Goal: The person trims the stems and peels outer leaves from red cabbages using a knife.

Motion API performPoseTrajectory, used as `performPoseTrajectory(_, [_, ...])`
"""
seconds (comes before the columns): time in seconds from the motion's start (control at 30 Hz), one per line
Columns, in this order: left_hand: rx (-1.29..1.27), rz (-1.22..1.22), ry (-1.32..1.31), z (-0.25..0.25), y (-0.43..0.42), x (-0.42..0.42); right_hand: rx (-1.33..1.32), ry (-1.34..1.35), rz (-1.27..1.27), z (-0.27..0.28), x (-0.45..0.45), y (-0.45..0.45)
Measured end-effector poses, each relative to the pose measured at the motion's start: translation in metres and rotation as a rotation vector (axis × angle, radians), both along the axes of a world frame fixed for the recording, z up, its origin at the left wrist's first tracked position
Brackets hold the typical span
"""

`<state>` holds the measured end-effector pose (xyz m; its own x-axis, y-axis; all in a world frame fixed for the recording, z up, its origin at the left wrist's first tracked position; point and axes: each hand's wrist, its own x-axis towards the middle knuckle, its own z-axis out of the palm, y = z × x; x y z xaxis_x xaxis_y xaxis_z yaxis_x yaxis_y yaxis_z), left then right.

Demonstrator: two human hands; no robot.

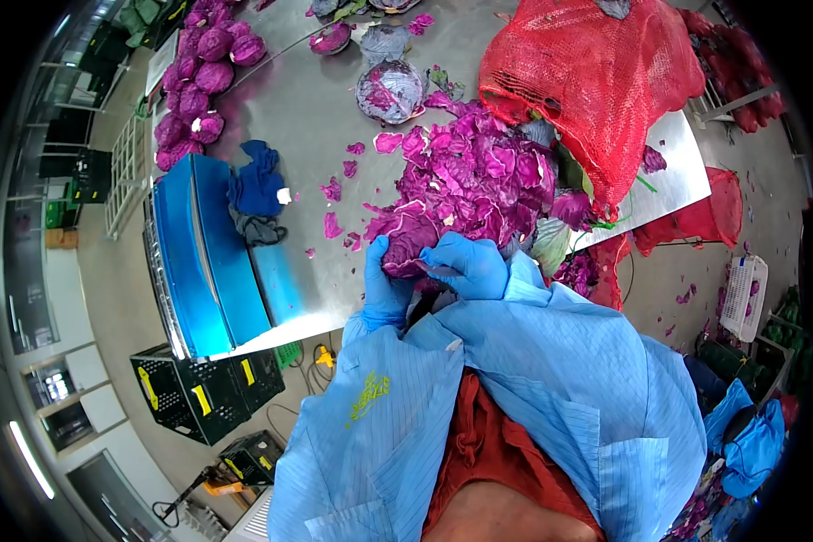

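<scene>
A red cabbage (405, 242) is held at the near side of the steel table. My left hand (385, 285), in a blue glove, wraps round its left side with the thumb up. On its right, my right hand (475, 266), also gloved in blue, is closed with the fingers pinching a leaf at the cabbage's edge. Just beyond the hands lies a heap of loose purple leaves (488, 167). A whole cabbage with greyish outer leaves (390, 91) rests behind the heap. The underside of the held cabbage is hidden.
Peeled red cabbages (214, 77) are piled at the table's far left. A red mesh sack (596, 81) lies at the right. A blue metal box (210, 257) stands at the left edge, beside dark blue cloths (257, 185). Black crates (210, 393) sit on the floor.
</scene>
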<state>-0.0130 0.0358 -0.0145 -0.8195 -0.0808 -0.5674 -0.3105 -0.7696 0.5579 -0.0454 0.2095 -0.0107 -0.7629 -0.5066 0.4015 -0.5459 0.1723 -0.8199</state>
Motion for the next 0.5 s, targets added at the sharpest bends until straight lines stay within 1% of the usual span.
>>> performPoseTrajectory(0.03, [0.054,0.011,-0.052,0.000,0.001,0.000,-0.016,0.005,-0.005,-0.002,0.001,0.000])
performPoseTrajectory(0.13, [-0.089,-0.035,0.071,-0.009,-0.003,-0.001,0.022,0.045,0.009,-0.007,0.000,0.003])
performPoseTrajectory(0.17, [-0.036,-0.027,0.040,-0.011,-0.003,0.001,0.015,0.025,0.002,-0.008,0.002,0.003])
performPoseTrajectory(0.23, [0.063,-0.007,-0.004,0.004,-0.001,-0.008,-0.004,0.006,-0.008,-0.002,-0.006,-0.004])
performPoseTrajectory(0.27, [0.183,0.016,-0.070,0.018,-0.001,-0.011,-0.035,-0.076,0.074,0.004,-0.005,-0.004])
performPoseTrajectory(0.37, [0.194,0.022,-0.006,-0.016,-0.031,-0.026,-0.148,-0.252,0.104,0.001,0.007,-0.004])
performPoseTrajectory(0.43, [0.069,-0.039,0.055,-0.008,-0.034,-0.022,-0.019,-0.228,-0.071,-0.004,0.002,-0.001])
performPoseTrajectory(0.5, [0.108,0.002,-0.055,-0.009,-0.037,-0.028,0.095,-0.253,-0.215,-0.001,-0.011,0.000])
